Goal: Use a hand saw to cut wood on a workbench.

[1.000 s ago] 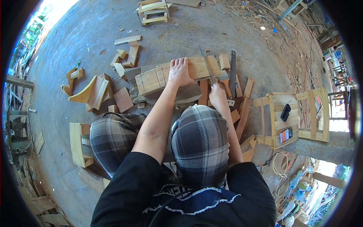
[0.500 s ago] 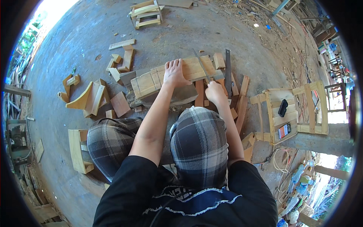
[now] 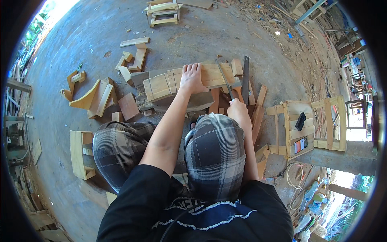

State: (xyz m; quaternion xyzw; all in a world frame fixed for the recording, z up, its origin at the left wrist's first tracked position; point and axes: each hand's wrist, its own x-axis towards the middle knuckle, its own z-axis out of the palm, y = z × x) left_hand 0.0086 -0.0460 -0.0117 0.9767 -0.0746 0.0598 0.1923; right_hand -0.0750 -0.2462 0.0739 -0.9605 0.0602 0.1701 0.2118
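My left hand lies flat with fingers spread, pressing on a row of pale wooden boards that rests on a thick wooden block. Closed round the near end of a long narrow metal blade is my right hand. The blade crosses the right end of the boards; whether it is a file or a thin saw I cannot tell. Just right of it lie a wide handsaw and a small wood block.
Wood offcuts and curved pieces lie on the floor to the left. Reddish wood strips are beside my right knee. At right, a small slatted wooden stool bears a phone and a black object. A wooden frame stands far ahead.
My right hand has drawn the blade back toward me and slightly right. My left hand stays pressed on the boards; the whole view has shifted a little.
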